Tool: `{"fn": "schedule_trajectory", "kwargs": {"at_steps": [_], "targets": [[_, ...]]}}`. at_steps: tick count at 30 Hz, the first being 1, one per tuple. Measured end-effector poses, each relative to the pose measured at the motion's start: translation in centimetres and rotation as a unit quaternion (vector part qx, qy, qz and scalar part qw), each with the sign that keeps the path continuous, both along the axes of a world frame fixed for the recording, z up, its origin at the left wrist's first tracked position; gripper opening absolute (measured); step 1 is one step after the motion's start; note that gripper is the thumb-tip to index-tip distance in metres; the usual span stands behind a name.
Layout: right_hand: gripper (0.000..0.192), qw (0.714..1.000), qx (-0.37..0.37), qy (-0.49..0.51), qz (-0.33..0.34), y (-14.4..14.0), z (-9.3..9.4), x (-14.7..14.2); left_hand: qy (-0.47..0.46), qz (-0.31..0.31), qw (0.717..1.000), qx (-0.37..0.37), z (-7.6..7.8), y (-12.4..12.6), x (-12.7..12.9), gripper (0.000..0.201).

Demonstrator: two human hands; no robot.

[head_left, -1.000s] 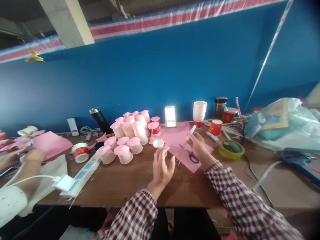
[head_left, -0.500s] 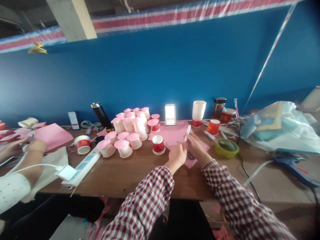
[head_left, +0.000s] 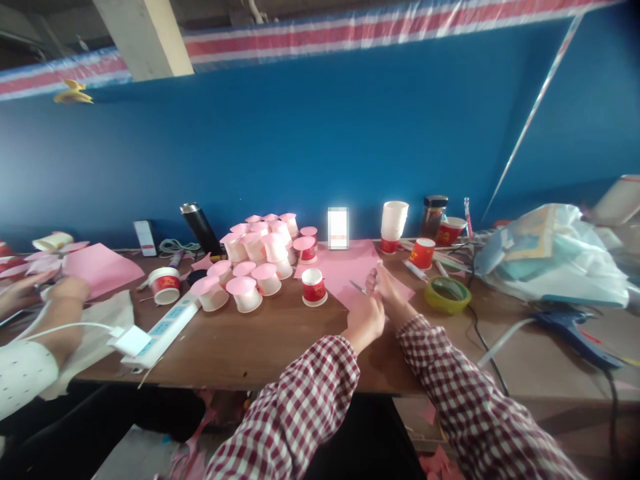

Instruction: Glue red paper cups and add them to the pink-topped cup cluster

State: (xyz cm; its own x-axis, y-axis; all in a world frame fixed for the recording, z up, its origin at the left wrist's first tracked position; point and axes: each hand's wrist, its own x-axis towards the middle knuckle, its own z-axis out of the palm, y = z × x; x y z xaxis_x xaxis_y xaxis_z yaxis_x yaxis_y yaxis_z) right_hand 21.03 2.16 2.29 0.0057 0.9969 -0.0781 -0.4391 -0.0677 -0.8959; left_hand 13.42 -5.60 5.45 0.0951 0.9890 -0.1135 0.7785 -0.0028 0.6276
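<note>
Pink paper (head_left: 345, 265) reaches toward the far edge of the surface (head_left: 290, 343); scissors (head_left: 357, 287) lie on it. Above, left hand (head_left: 367, 319) and right hand (head_left: 389, 288) are close together, fingers curled, their grip unclear.

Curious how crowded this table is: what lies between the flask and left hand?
In the head view, pink-topped cups, then a red cup, stand between flask and left hand.
</note>
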Motion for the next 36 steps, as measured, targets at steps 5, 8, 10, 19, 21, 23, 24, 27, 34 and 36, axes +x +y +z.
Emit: {"fn": "schedule_trajectory", "kwargs": {"at_steps": [5, 8, 10, 19, 21, 23, 24, 27, 34, 36], "targets": [[0.052, 1.0, -0.004, -0.008, -0.002, -0.5, 0.4, -0.2, -0.009, 0.014, 1.0, -0.001, 0.5, -0.8, -0.1, 0.056], [0.05, 1.0, -0.008, -0.016, -0.014, -1.2, 1.1, -0.4, -0.018, 0.018, 1.0, 0.003, 0.4, -0.9, -0.2, 0.056], [0.049, 1.0, -0.011, -0.023, -0.018, -1.7, 1.6, -0.7, -0.029, 0.019, 0.999, 0.004, 0.4, -0.9, -0.3, 0.055], [0.05, 0.999, 0.001, 0.018, -0.047, -1.2, 2.3, 0.9, -0.015, -0.008, 0.999, 0.037, -0.7, -4.0, 0.6, 0.051], [0.052, 0.997, 0.011, 0.04, -0.062, -0.4, 2.5, 2.0, -0.038, -0.058, 0.996, 0.05, -1.9, -5.8, 1.3, 0.049], [0.052, 0.995, 0.025, 0.061, -0.074, 0.2, 2.6, 2.6, -0.133, -0.056, 0.988, 0.063, -2.8, -7.0, 1.5, 0.048], [0.051, 0.994, 0.03, 0.069, -0.076, 0.4, 2.5, 2.8, -0.187, -0.04, 0.979, 0.066, -2.9, -7.1, 1.3, 0.048], [0.047, 0.993, 0.048, 0.081, -0.073, 0.6, 2.5, 2.7, -0.338, -0.02, 0.941, 0.008, -2.1, -5.6, -0.4, 0.051], [0.031, 0.988, 0.14, 0.028, -0.066, -1.1, 3.3, 2.5, -0.435, 0.065, 0.898, 0.014, 0.7, -0.2, -5.3, 0.063], [0.036, 0.977, 0.189, -0.072, -0.069, -1.8, 3.5, 2.1, -0.427, 0.054, 0.903, 0.006, 0.8, 0.1, -5.7, 0.066]]}}
